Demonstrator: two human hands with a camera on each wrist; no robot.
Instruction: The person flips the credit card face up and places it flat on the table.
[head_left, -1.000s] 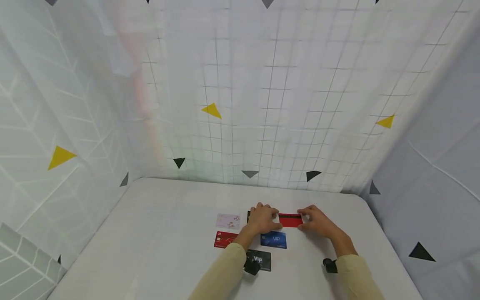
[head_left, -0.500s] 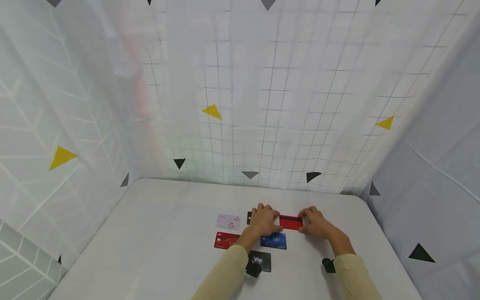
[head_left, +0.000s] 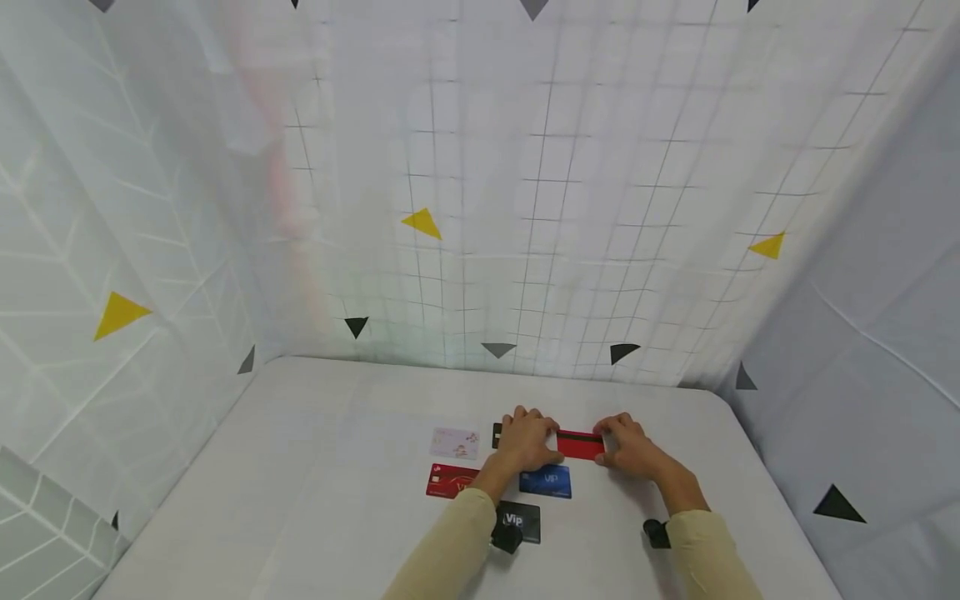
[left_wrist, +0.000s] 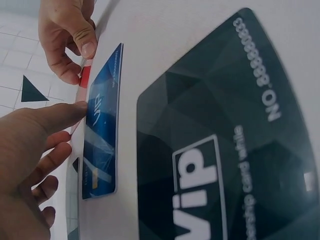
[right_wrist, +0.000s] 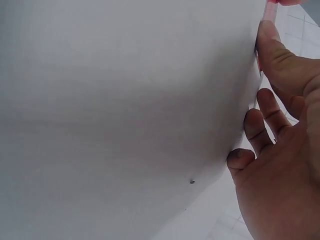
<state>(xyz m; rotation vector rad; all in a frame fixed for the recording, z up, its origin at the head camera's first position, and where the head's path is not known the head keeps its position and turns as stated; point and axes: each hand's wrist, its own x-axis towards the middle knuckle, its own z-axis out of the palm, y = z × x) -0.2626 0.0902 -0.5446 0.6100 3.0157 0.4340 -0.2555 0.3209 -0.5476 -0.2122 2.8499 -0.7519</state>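
A red bank-style card (head_left: 580,445) with a dark magnetic stripe lies face down between the two hands. My left hand (head_left: 527,440) has thumb and index finger at its left corners. At the opposite short edge, my right hand (head_left: 633,448) pinches the corners. Just below the left hand lies a blue VIP card (left_wrist: 102,125), and nearer the person a black VIP card (left_wrist: 190,110), partly covered by the wrist camera in the head view. A dark card (head_left: 497,435) is mostly hidden behind the left hand.
A pale pink card (head_left: 454,443) lies left of the left hand, with a red VIP card (head_left: 450,481) below it, partly hidden by the forearm. All lie on a white table (head_left: 337,467). Pale curtains (head_left: 495,275) enclose its back and sides.
The right end of the red card has come very slightly nearer the person over the last second, the right hand moving with it. The other cards lie as before.
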